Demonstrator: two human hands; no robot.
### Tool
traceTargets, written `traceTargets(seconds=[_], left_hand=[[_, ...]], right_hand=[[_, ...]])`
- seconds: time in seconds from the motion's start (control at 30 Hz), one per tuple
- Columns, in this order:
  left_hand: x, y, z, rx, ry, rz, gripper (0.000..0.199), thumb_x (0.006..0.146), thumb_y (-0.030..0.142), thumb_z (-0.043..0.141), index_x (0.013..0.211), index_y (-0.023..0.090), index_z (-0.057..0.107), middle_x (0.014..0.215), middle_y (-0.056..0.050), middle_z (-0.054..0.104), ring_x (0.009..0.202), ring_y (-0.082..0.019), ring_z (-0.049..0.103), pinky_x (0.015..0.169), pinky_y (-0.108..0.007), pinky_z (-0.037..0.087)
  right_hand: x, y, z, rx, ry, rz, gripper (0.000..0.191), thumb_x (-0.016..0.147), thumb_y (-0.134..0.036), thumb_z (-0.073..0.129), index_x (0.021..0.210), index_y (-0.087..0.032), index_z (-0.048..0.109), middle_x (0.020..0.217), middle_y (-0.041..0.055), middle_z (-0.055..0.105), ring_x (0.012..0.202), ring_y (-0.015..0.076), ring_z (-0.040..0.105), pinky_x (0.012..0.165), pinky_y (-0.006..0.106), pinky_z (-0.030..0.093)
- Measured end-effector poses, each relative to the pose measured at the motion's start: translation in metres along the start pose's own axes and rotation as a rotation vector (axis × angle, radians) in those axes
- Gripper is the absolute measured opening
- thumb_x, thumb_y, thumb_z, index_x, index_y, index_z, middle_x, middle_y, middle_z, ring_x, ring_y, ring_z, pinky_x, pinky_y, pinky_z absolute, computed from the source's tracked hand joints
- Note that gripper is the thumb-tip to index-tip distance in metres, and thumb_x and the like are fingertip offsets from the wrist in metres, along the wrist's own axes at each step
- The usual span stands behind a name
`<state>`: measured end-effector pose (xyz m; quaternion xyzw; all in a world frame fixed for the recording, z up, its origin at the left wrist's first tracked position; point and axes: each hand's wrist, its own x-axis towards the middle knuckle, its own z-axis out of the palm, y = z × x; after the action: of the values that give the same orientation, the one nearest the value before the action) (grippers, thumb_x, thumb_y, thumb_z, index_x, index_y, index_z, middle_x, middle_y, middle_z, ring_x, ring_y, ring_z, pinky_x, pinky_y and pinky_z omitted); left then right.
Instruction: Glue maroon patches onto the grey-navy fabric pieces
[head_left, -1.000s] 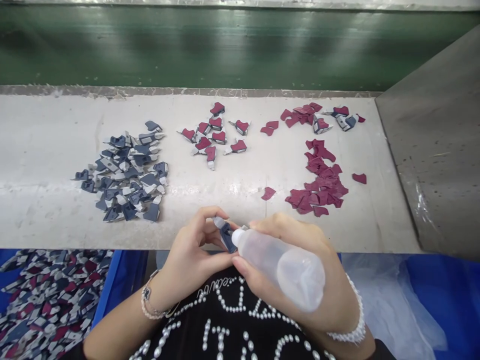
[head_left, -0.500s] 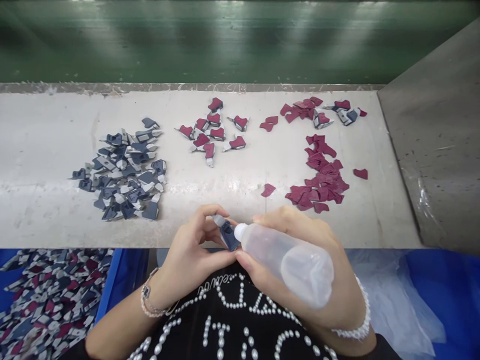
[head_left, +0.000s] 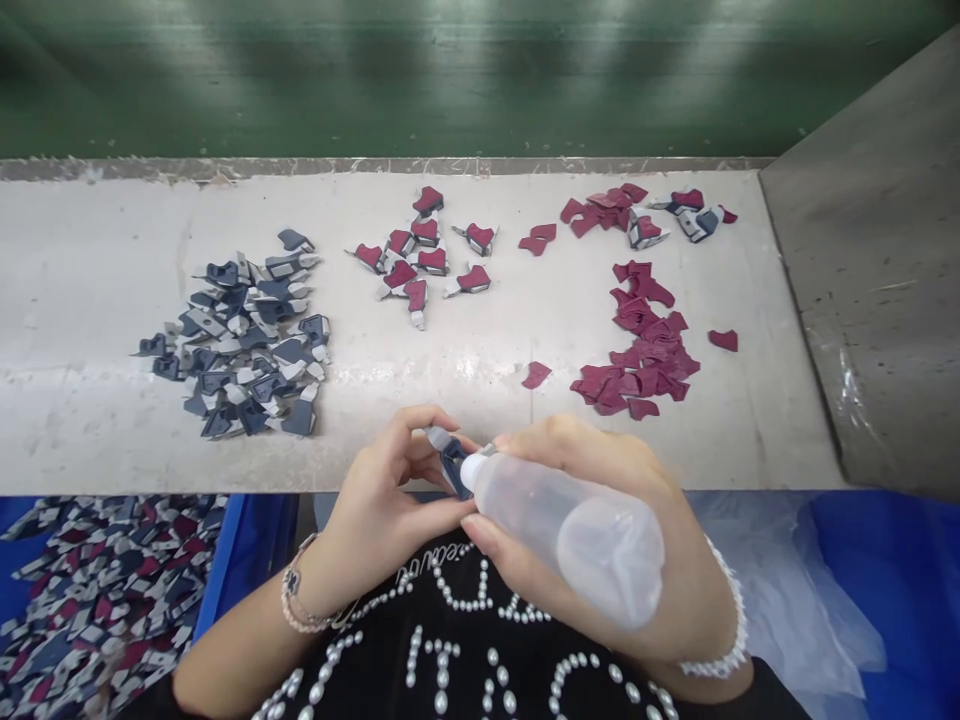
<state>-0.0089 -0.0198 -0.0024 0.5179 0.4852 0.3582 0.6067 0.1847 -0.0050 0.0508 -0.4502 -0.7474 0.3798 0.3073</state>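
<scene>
A small grey-blue part [head_left: 453, 464] is pinched between the fingers of my left hand [head_left: 390, 500], near the table's front edge. My right hand [head_left: 600, 500] is wrapped round a translucent squeeze bottle [head_left: 570, 530], its white tip lying over the right side of the part. Where the tip meets the part is hidden. A pile of grey-blue parts [head_left: 255, 345] lies at the left. In the middle sit several parts with maroon tops [head_left: 431, 261]. Loose maroon pieces [head_left: 649, 350] are heaped at the right, and a single maroon piece [head_left: 535, 375] lies nearer the middle.
Below the table at the left, a blue bin [head_left: 225, 560] holds many mixed parts. Clear plastic film [head_left: 780, 590] hangs over blue material at the lower right. A metal panel [head_left: 870, 270] bounds the table's right end, and a green surface [head_left: 450, 80] runs behind it.
The bottle in my right hand has shifted slightly left, its tip now further over the part. My left hand has barely moved. The view has tilted a little.
</scene>
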Motion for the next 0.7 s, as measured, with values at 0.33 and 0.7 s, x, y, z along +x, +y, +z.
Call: traceTargets(seconds=[0.33,0.7], left_hand=[[-0.0006,-0.0013,-0.0024,0.049,0.012,-0.017,0.060,0.072,0.006,0.080,0.117,0.033,0.051,0.095,0.003,0.072,0.064,-0.009,0.064,0.064,-0.016,0.053],[-0.0006,-0.0058,-0.0065,0.068,0.037,0.038,0.061,0.071,0.009,0.083,0.118,0.032,0.052,0.095,0.003,0.074,0.063,-0.008,0.066,0.067,-0.015,0.057]], right_hand=[[0.0018,0.0012,-0.0047,-0.017,-0.068,-0.003,0.025,0.085,-0.038,0.071,0.086,-0.022,0.052,0.072,-0.0038,0.063,0.053,0.0093,0.058,0.047,0.023,0.044],[0.0008,-0.0010,-0.0092,0.002,-0.126,0.025,0.026,0.083,-0.040,0.071,0.086,-0.023,0.053,0.074,-0.0007,0.068,0.053,0.0138,0.062,0.045,0.027,0.045]])
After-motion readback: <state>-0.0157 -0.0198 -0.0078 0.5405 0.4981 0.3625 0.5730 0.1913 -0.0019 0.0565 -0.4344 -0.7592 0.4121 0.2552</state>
